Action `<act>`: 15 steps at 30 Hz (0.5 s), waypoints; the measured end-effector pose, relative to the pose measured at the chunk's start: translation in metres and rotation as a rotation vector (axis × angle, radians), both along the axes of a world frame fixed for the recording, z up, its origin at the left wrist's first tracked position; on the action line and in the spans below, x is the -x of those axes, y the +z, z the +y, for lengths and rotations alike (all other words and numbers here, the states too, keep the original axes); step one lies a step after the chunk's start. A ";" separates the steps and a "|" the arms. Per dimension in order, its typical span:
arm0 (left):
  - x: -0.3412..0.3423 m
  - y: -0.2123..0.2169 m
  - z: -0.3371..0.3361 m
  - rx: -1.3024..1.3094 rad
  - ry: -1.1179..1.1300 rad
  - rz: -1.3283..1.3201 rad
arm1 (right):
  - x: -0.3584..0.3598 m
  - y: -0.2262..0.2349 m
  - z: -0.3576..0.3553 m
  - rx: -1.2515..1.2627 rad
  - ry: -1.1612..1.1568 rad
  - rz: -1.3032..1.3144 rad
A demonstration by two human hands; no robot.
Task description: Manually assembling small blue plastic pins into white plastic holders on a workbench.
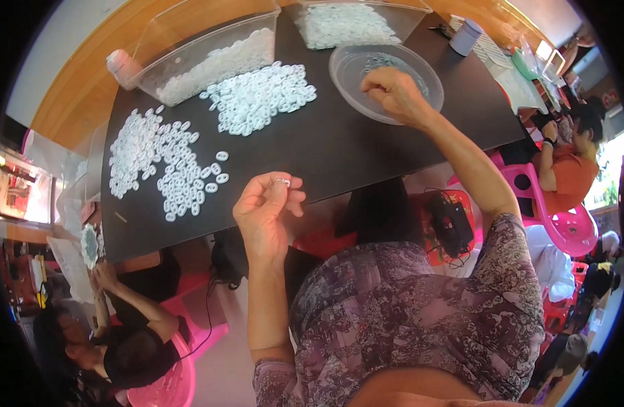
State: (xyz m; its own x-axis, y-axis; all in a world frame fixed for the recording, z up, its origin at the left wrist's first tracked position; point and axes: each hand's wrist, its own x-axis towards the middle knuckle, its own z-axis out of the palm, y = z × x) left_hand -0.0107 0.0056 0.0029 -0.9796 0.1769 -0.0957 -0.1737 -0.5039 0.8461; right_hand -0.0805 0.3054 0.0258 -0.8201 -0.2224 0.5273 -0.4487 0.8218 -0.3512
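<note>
Left hand raised at the near edge of the black desk, fingers pinched on one small white ring, held just off the desk edge. Right hand stretched far and right, over the round clear bowl, fingers curled downward at its near rim; whether anything sits between them, cannot tell. In the bowl, only a thin scatter of small pale pieces on the bottom. Far left, a clear rectangular bin tilted toward the desk, a long bank of white rings lying along its lower wall. Beside it to the right, a second clear bin with a flat layer of the same white rings. On the bare desk, two loose heaps: one pile of rings just near the tilted bin, another spread of rings at the left, thinning out into single pieces toward the near edge. Small white-lidded jar at the far right corner. Pink plastic chairs to the right, other people seated left and right of the desk.
</note>
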 end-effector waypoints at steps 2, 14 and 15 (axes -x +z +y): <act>-0.004 0.001 -0.001 -0.021 -0.006 0.000 | 0.000 0.002 -0.009 0.066 -0.040 -0.097; -0.011 -0.002 0.002 -0.087 0.026 -0.022 | -0.042 0.026 -0.074 0.725 0.197 -0.588; -0.012 -0.001 0.002 -0.084 0.022 -0.012 | -0.046 0.027 -0.083 0.733 0.250 -0.612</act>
State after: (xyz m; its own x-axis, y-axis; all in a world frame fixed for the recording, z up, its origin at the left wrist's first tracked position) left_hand 0.0012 0.0080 0.0015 -0.9822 0.1631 -0.0932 -0.1715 -0.5767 0.7988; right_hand -0.0343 0.2220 0.0523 -0.9712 -0.2145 0.1039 -0.1506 0.2146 -0.9650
